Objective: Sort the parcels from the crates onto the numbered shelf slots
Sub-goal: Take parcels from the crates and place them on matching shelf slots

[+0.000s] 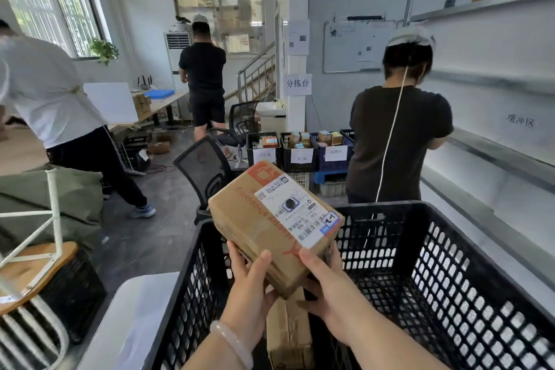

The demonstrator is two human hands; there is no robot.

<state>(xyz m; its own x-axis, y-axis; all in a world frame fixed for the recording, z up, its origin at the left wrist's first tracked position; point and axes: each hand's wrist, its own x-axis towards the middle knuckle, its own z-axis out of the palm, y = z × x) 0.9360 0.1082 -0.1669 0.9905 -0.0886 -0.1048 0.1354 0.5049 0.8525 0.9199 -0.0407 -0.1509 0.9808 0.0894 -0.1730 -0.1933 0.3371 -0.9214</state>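
Observation:
I hold a brown cardboard parcel (264, 219) with a white shipping label above a large black plastic crate (435, 264). My left hand (250, 285) grips its near left corner, thumb on top. My right hand (326, 288) grips the near right corner, thumb on the label's edge. Another cardboard parcel (288, 336) lies at the bottom of the crate under my hands. White metal shelves (495, 156) run along the right wall.
A person in a dark shirt (396, 141) stands between the crate and the shelves ahead. Labelled crates with small parcels (300, 150) sit on the floor beyond. A black office chair (207, 171) is to the left; two more people stand further left.

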